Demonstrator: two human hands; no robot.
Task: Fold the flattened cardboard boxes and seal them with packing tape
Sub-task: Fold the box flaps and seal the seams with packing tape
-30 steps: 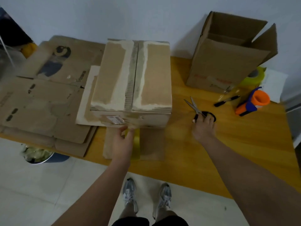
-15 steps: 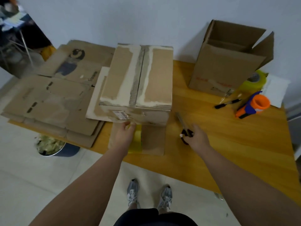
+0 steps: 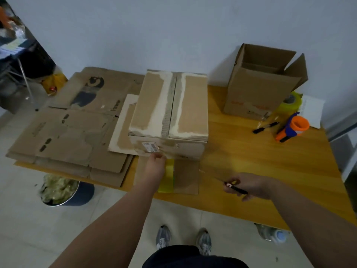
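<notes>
With your left hand (image 3: 155, 167) pinching the yellow tape strip (image 3: 167, 180) and your right hand (image 3: 255, 187) gripping black-handled scissors (image 3: 235, 188) (blades blurred), slackened tape would likely cut crooked.

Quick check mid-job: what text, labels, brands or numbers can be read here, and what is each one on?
Nothing here can be read and quoted.
White sticker on the front of the folded box: barcode-style print, too small to read.
Red print on the side of the open box: blurred, unreadable.
Dark lettering on the flattened cardboard: blurred, unreadable.
</notes>
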